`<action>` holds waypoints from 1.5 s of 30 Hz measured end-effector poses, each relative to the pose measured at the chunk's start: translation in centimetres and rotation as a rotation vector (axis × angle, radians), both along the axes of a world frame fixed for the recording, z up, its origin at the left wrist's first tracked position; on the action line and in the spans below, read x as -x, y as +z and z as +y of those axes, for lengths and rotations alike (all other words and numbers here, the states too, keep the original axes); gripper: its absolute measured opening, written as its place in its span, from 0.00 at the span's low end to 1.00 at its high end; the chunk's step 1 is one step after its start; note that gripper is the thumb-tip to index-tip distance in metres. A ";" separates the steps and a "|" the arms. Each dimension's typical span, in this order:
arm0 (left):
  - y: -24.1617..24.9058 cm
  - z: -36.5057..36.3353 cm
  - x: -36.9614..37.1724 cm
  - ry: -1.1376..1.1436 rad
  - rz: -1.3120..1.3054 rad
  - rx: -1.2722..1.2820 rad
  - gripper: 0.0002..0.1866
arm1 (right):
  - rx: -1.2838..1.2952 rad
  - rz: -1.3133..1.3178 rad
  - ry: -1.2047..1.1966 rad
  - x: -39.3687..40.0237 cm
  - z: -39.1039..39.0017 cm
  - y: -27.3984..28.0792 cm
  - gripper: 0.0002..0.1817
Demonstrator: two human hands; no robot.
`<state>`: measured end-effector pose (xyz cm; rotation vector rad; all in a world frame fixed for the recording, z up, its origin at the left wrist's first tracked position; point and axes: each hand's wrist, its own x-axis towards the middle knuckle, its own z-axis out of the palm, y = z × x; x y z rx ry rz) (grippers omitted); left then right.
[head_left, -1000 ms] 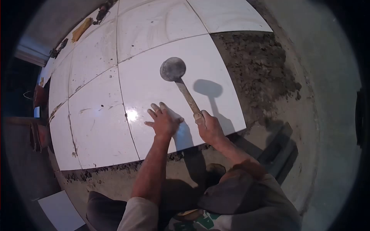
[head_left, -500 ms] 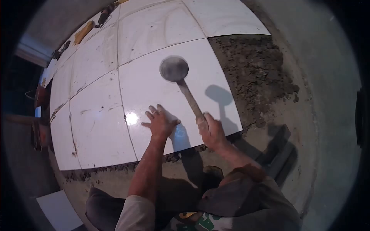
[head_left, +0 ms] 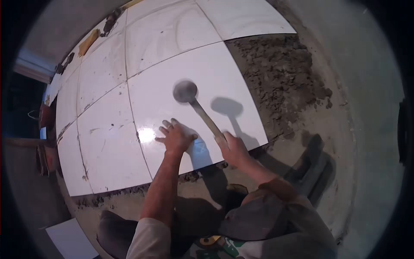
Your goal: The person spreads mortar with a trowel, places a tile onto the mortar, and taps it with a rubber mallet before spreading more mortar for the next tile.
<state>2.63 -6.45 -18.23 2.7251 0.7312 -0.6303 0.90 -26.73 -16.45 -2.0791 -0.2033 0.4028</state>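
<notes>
My right hand is wrapped round the wooden handle of a rubber mallet. The mallet's round dark head is over the large white tile, and its shadow falls on the tile to the right. My left hand rests with spread fingers on the same tile, near its front edge and left of the mallet's handle. This tile lies flush among other white tiles to its left and behind it.
Rough dark mortar fills the strip right of the tile. Along the far left edge lie a yellow piece and a dark power tool. Reddish buckets stand at the left. A loose white tile piece lies at lower left.
The mallet head has come down closer to the tile, its shadow moving nearer and leftward. My left hand stays flat on the tile; the view has shifted slightly.
</notes>
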 end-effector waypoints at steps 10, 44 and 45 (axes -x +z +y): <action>-0.3 0.0 1.4 -0.069 -0.069 -0.070 0.51 | 0.881 0.401 -0.060 27.2 -25.5 -0.1 0.21; -2.1 -3.1 16.6 0.195 -0.102 0.441 0.15 | 0.342 0.197 -0.334 -2.6 -16.8 -11.0 0.25; -3.7 -2.4 17.6 0.514 -0.156 0.688 0.16 | 0.338 0.246 -0.387 -2.4 -16.3 -9.8 0.25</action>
